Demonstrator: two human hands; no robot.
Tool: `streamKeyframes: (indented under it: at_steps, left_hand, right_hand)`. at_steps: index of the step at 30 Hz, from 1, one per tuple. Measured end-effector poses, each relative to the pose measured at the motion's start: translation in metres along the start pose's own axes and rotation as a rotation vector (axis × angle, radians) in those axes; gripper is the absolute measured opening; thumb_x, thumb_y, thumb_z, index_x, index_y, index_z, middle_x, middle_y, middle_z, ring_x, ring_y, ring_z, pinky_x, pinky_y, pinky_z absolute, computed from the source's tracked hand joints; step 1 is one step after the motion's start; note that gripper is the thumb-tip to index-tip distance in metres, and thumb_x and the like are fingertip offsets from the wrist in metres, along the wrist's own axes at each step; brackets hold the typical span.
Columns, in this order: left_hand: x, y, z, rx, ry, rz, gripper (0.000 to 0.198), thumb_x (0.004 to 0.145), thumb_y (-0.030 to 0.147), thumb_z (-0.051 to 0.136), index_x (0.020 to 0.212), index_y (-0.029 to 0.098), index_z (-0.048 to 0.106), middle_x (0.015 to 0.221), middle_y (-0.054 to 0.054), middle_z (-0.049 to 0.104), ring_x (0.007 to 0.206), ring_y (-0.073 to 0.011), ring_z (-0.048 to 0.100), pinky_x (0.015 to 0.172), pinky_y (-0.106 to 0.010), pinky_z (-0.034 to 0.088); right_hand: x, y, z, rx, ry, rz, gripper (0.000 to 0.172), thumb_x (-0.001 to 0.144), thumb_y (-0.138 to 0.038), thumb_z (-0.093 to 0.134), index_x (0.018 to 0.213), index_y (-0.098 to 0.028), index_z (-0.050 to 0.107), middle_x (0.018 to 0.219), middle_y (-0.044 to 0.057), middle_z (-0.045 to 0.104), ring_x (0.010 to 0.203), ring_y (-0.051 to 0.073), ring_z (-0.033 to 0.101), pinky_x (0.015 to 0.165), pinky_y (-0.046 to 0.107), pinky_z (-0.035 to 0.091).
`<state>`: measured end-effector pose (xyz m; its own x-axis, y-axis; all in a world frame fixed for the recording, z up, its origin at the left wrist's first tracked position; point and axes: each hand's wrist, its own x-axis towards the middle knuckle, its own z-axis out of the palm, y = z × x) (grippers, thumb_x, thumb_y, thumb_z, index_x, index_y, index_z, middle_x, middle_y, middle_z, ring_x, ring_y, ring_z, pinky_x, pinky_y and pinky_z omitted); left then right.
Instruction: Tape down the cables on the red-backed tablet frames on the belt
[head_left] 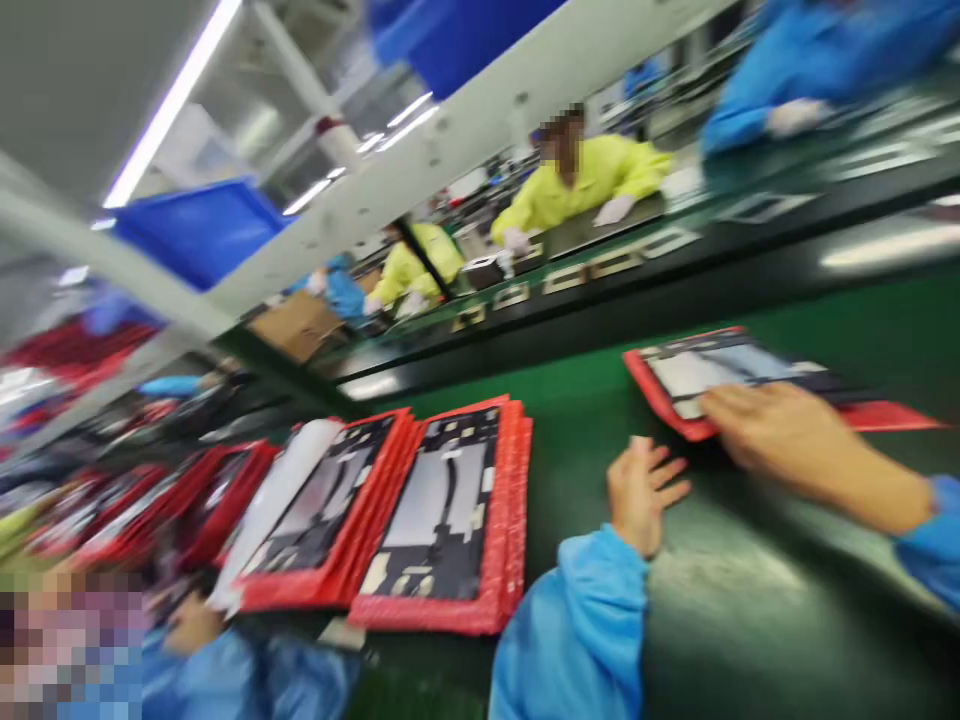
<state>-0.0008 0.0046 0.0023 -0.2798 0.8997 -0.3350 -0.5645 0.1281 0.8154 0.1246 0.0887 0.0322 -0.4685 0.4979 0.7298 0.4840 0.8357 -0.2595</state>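
Note:
My right hand (787,435) holds the near edge of a dark tablet panel (757,365) with a pale grey middle, which lies on a red bubble-wrap bag (701,428). Its thumb side and fingers come over the panel's lower edge, and the fingertips are partly hidden. Just left of it, my left hand (641,495) is raised over the green work surface (720,590), fingers spread and holding nothing. Left of that hand stands a stack of similar tablet panels (431,510) in red bubble-wrap. A second stack (322,500) leans beside it, with a white sheet (277,490) along its left side.
More red-wrapped stacks (150,500) run off to the left, near a co-worker's hand (193,625) and blue sleeve. Beyond the black rail (525,335), a belt carries flat frames (566,278). Several people in yellow and blue work across it. Blue bins (195,230) hang above.

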Motion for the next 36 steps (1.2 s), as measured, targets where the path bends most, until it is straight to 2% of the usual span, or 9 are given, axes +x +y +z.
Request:
streamKeyframes:
  at_steps: [3, 8, 11, 13, 17, 22, 28, 32, 36]
  left_hand:
    - [0.005, -0.002, 0.013, -0.121, -0.229, -0.195, 0.058, 0.074, 0.059, 0.053, 0.109, 0.014, 0.059, 0.115, -0.016, 0.059, 0.096, -0.026, 0.061, 0.08, -0.041, 0.05]
    - [-0.025, -0.029, 0.023, -0.085, -0.128, -0.21, 0.043, 0.062, 0.019, 0.07, 0.104, 0.011, 0.061, 0.1, -0.012, 0.066, 0.095, -0.0264, 0.063, 0.087, -0.038, 0.048]
    - [-0.047, -0.036, 0.014, -0.049, -0.14, -0.296, 0.041, 0.065, 0.019, 0.07, 0.104, 0.013, 0.06, 0.104, -0.012, 0.066, 0.099, -0.027, 0.061, 0.088, -0.039, 0.049]
    - [-0.054, -0.034, 0.005, -0.003, -0.144, -0.356, 0.041, 0.065, 0.021, 0.073, 0.105, 0.016, 0.061, 0.106, -0.011, 0.065, 0.101, -0.0272, 0.061, 0.088, -0.038, 0.049]
    - [-0.05, -0.032, -0.002, 0.075, -0.193, -0.42, 0.052, 0.058, 0.023, 0.078, 0.107, 0.019, 0.061, 0.103, -0.012, 0.067, 0.097, -0.03, 0.062, 0.086, -0.039, 0.051]
    - [-0.05, -0.041, -0.003, 0.178, -0.214, -0.447, 0.061, 0.052, 0.025, 0.081, 0.108, 0.02, 0.06, 0.094, -0.012, 0.069, 0.091, -0.0322, 0.064, 0.081, -0.041, 0.052]
    - [-0.06, -0.027, -0.025, 0.536, -0.14, -0.277, 0.062, 0.053, 0.039, 0.079, 0.108, 0.018, 0.059, 0.083, -0.009, 0.069, 0.079, -0.027, 0.066, 0.073, -0.037, 0.053]
    - [-0.074, -0.004, -0.027, 1.219, -0.125, 0.158, 0.037, 0.073, 0.041, 0.064, 0.105, 0.023, 0.063, 0.091, -0.01, 0.067, 0.088, -0.0272, 0.062, 0.085, -0.044, 0.048]
    - [-0.077, -0.016, 0.008, 1.631, -0.421, 0.701, 0.027, 0.081, 0.029, 0.054, 0.106, 0.031, 0.064, 0.136, -0.004, 0.044, 0.132, -0.0324, 0.027, 0.107, -0.058, 0.017]
  right_hand:
    - [-0.049, -0.013, -0.036, -0.243, -0.319, -0.193, 0.028, 0.082, -0.01, 0.045, 0.103, -0.009, 0.063, 0.108, 0.019, 0.062, 0.104, 0.03, 0.056, 0.081, 0.044, 0.045]
    - [-0.113, -0.036, -0.077, -0.164, -0.353, 0.017, 0.03, 0.085, -0.017, 0.047, 0.112, -0.018, 0.061, 0.121, 0.012, 0.058, 0.108, 0.027, 0.055, 0.088, 0.043, 0.045]
    - [-0.142, -0.02, -0.109, -0.055, -0.092, 0.38, 0.026, 0.082, -0.024, 0.056, 0.107, -0.021, 0.063, 0.11, 0.009, 0.063, 0.097, 0.024, 0.06, 0.085, 0.037, 0.048]
    - [-0.155, -0.005, -0.127, 0.077, 0.099, 0.709, 0.015, 0.08, -0.03, 0.06, 0.089, -0.02, 0.067, 0.086, 0.006, 0.068, 0.077, 0.021, 0.063, 0.071, 0.033, 0.051]
    - [-0.161, 0.023, -0.142, 0.7, 0.494, 1.294, 0.026, 0.075, -0.042, 0.065, 0.076, -0.016, 0.063, 0.064, 0.003, 0.059, 0.05, 0.012, 0.054, 0.039, 0.023, 0.039]
    - [-0.14, 0.043, -0.132, 1.169, 0.835, 1.339, 0.026, 0.07, -0.038, 0.071, 0.079, -0.016, 0.061, 0.077, 0.002, 0.056, 0.054, 0.008, 0.052, 0.033, 0.017, 0.031]
    - [-0.135, 0.041, -0.127, 1.003, 0.993, 1.245, 0.019, 0.065, -0.027, 0.073, 0.072, -0.017, 0.059, 0.061, -0.002, 0.052, 0.05, 0.008, 0.047, 0.039, 0.018, 0.036]
    - [-0.137, 0.024, -0.135, 0.812, 0.771, 1.197, 0.013, 0.07, -0.028, 0.07, 0.071, -0.019, 0.06, 0.056, -0.002, 0.053, 0.047, 0.009, 0.049, 0.041, 0.021, 0.037]
    - [-0.111, 0.018, -0.129, 0.766, 0.21, 1.107, 0.019, 0.074, -0.034, 0.066, 0.069, -0.017, 0.06, 0.051, 0.0, 0.055, 0.044, 0.01, 0.049, 0.042, 0.022, 0.039]
